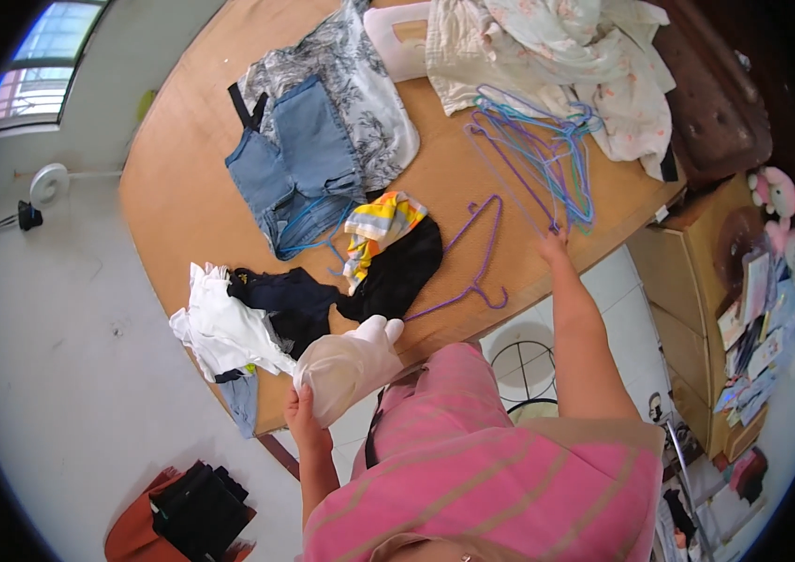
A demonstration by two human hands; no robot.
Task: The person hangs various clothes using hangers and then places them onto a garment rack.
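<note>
My left hand (304, 419) grips the edge of a cream garment (337, 375), which hangs at the table's near edge and looks smooth, perhaps moulded; its exact kind is unclear. Reaching out to the right, my right hand (555, 246) has its fingers closed on the near end of a purple hanger (521, 176) at the heap of blue and purple hangers (561, 140). Between my hands, another purple hanger (480, 272) lies partly under a black garment (404, 272). A yellow, orange and grey striped cloth (381, 229) rests on that black garment.
White clothes (224, 323) and a dark navy garment (290, 304) lie at the table's left. Farther back are a blue denim top (309, 150), a grey-patterned garment (388, 131) and pale floral fabric (594, 56). A stool piled with black cloth (201, 515) stands lower left.
</note>
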